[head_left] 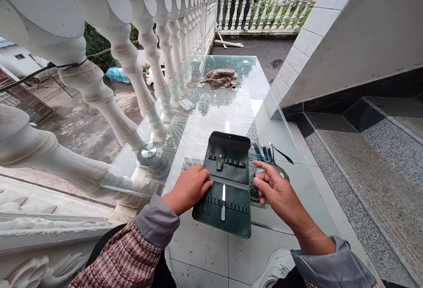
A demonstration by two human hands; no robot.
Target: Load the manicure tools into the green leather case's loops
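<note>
left hand (190,188) touches case (231,174); box (187,104) print illegible

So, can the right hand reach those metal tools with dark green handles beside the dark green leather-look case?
Likely yes: the right hand is just this side of the metal tools, and the case lies to their left, leaving the way apparently free.
</note>
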